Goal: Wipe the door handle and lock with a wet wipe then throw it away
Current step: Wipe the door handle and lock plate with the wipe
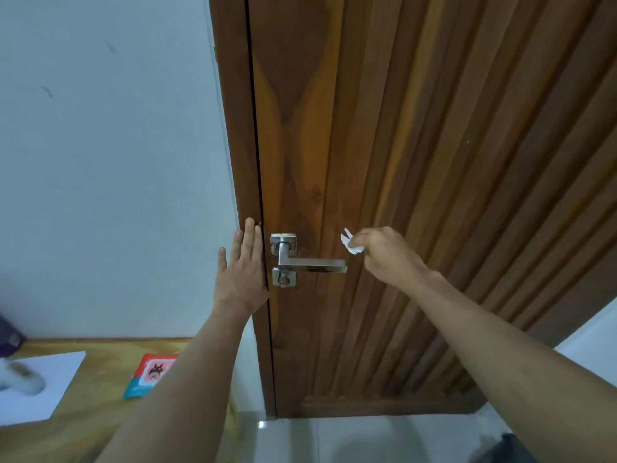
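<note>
A silver lever door handle [310,264] sits on a brown wooden door [417,162], its square rosette above and a small square lock [283,278] just below it. My left hand [242,272] lies flat and open against the door frame, just left of the handle and lock. My right hand [384,253] is closed on a crumpled white wet wipe [350,242], held a little above and to the right of the lever's free end, apart from it.
A wooden table [100,379] stands at the lower left with a red and blue wet wipe pack [148,375], a white sheet of paper [36,385] and a blurred white object [20,379]. A pale wall [117,162] is left of the door, light floor tiles [367,439] below.
</note>
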